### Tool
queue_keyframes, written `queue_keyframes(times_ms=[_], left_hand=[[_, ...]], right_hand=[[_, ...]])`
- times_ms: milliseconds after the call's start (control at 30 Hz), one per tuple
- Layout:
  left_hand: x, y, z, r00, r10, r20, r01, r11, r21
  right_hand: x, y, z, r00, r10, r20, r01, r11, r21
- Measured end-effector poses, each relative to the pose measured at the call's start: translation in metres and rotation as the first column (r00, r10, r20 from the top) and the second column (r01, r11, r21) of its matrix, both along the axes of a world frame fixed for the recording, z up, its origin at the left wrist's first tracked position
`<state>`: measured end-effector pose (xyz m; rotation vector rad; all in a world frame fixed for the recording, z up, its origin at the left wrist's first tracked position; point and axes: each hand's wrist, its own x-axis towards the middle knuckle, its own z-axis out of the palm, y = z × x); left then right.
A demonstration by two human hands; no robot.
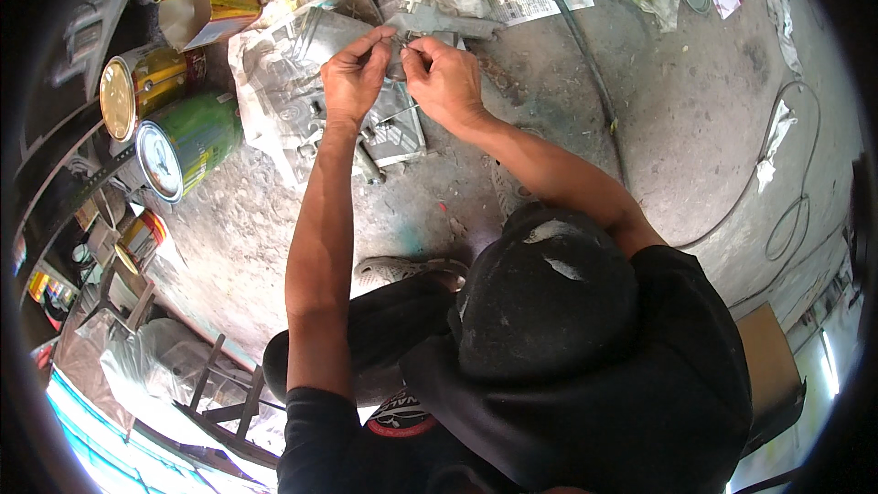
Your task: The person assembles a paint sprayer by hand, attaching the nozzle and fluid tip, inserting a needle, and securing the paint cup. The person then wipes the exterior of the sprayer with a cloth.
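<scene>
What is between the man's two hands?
In the head view, a thin grey piece bridges the left hand and right hand, both pinching it.

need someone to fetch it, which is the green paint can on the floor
Start at the newspaper spread on the concrete floor. Just left of it two paint cans lie on their sides; the green paint can is the nearer one, below the yellow can.
</scene>
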<state>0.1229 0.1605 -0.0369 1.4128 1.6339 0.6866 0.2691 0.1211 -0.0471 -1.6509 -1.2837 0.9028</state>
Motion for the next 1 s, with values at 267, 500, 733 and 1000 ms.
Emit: queue_keyframes(times_ms=[267,500,733,1000], left_hand=[[0.001,-0.001,0.003,1.000,0.006,-0.008,-0.006,1.000,-0.003],[0.001,-0.001,0.002,1.000,0.011,-0.019,-0.011,1.000,0.011],[0.006,-0.002,0.005,0.999,0.009,-0.048,-0.007,0.999,0.043],[0.002,-0.002,0.002,1.000,0.019,-0.006,-0.019,1.000,-0.014]], right_hand=[[-0.003,0.002,-0.001,0.998,0.032,0.059,-0.033,0.999,0.025],[-0.010,0.003,0.000,0.981,0.103,0.166,-0.105,0.994,0.002],[-0.011,0.005,-0.001,0.974,0.100,0.201,-0.102,0.995,-0.003],[0.023,0.017,0.001,0.920,0.192,0.342,-0.261,0.950,0.169]])
